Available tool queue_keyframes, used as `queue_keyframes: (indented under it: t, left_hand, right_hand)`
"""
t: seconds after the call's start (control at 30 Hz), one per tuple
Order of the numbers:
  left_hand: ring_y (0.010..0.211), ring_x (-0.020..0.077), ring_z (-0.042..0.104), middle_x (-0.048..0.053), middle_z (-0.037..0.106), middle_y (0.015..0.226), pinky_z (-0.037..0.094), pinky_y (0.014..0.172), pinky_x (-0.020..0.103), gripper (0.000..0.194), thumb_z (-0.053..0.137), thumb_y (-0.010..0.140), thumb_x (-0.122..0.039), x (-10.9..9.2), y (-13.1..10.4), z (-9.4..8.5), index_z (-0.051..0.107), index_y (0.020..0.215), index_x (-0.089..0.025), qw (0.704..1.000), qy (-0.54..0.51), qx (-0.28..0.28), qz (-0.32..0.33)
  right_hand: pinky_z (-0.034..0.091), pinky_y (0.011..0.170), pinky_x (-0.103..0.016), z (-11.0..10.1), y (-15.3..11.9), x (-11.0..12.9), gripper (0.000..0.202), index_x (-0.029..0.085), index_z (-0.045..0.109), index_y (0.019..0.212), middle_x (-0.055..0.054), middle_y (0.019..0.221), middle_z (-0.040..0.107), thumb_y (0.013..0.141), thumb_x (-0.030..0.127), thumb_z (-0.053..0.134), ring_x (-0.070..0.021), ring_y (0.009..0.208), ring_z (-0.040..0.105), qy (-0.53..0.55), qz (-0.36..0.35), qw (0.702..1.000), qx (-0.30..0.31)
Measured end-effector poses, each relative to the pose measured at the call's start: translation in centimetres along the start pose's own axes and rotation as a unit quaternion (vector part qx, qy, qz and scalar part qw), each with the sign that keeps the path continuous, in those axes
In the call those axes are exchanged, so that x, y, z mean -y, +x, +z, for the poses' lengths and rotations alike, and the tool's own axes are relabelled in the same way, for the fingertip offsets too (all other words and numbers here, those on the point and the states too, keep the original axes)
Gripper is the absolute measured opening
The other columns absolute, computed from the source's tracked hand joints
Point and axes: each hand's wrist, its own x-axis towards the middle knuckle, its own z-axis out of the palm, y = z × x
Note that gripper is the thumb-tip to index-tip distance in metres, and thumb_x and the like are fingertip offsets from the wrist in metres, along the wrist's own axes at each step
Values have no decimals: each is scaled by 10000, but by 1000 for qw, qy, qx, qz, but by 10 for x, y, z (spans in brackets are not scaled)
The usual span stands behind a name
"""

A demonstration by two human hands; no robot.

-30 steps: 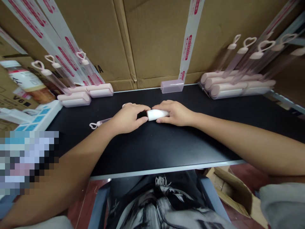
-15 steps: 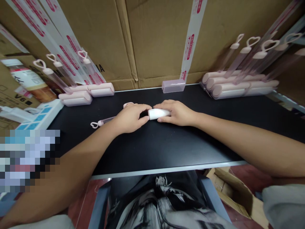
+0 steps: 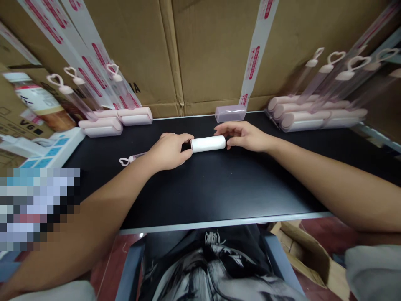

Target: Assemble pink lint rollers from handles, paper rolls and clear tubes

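A smooth white cylinder (image 3: pixel 208 144) with a rounded right end lies level over the black tabletop, between my hands. My left hand (image 3: pixel 169 151) pinches its left end between thumb and index finger. My right hand (image 3: pixel 246 137) is off the right end, its fingers loosely curled and apart, fingertips close to the cylinder. From beneath my left wrist sticks out a clear pinkish handle with a heart-shaped loop (image 3: pixel 124 161); the rest of it is mostly hidden by my left hand.
Pink-and-white rollers with upright clear handles stand at the back left (image 3: pixel 102 126) and, several of them, at the back right (image 3: pixel 308 119). A translucent pink cover (image 3: pixel 231 113) sits by the cardboard boxes (image 3: pixel 206 54). A bottle (image 3: pixel 39 100) and a power strip (image 3: pixel 59 146) are at the left.
My right hand has let go of the white cylinder and moved right, its fingers opening. The cylinder's rounded right end now shows. My left hand has shifted slightly left and stays at the other end.
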Motion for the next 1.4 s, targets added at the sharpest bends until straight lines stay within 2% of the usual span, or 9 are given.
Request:
queue_keyframes:
  t: [0.17,0.3,0.5,0.73,0.83,1.0,1.17,1.27,1.4]
  left_hand:
    - [1104,289,757,87,826,1217,527,1118,444,475,585,965,-331,0,0,1,724,1402,-206,1000,7,-1,2]
    - [1156,311,745,112,814,1254,528,1120,455,516,578,971,-329,0,0,1,704,1449,-183,1000,11,4,-8]
    - [1232,331,735,124,795,1335,533,1130,454,548,579,980,-368,3,0,1,693,1481,-180,1000,11,10,-21]
    - [1093,307,787,67,838,1212,596,956,375,427,613,944,-369,5,0,1,787,1319,-262,999,5,-4,-39]
    - [1091,313,784,71,838,1197,592,950,381,395,610,938,-352,6,0,1,798,1272,-257,999,1,-7,-42]
    - [1109,304,780,74,828,1226,575,952,369,384,575,945,-330,5,0,0,788,1254,-251,998,5,12,-60]
    - [1091,325,775,96,823,1223,568,973,406,427,553,948,-309,1,0,-1,771,1305,-226,998,24,15,-62]
    - [1115,331,771,112,819,1231,571,990,414,473,554,954,-315,1,0,-1,747,1373,-207,998,20,16,-61]
    - [1156,349,770,110,824,1236,568,1031,448,453,552,955,-308,1,1,-2,782,1337,-230,997,24,24,-74]
  right_hand:
    - [652,653,-309,3,1,1,444,209,806,1154,-59,1052,800,716,160,862,-194,867,727,30,6,999,-11]
    - [647,658,-303,4,1,2,387,207,829,1108,-38,975,802,725,180,876,-178,820,716,35,14,999,-5]
    - [642,657,-278,3,1,4,359,208,841,1080,-34,989,802,726,155,873,-161,820,714,31,9,999,-5]
    - [676,657,-329,2,1,5,368,191,825,1094,-48,968,791,729,184,874,-188,816,730,21,-6,1000,0]
    - [682,695,-349,-2,1,2,388,203,822,1132,-64,1027,815,746,221,857,-220,878,764,-19,-2,1000,-5]
    - [627,1016,-433,-9,-2,-1,466,231,806,1267,-81,1254,821,814,340,816,-285,1130,775,-203,-57,977,-16]
    - [608,964,-460,1,-4,-1,662,193,715,1449,-127,1276,803,853,462,818,-314,1075,762,-337,-98,937,-1]
    - [605,975,-477,9,-4,-3,598,210,743,1398,-128,1253,804,870,482,816,-321,1088,751,-355,-114,928,-20]
    - [601,1011,-459,10,-4,-5,509,225,753,1343,-114,1273,794,924,514,769,-300,1106,747,-291,-145,943,-77]
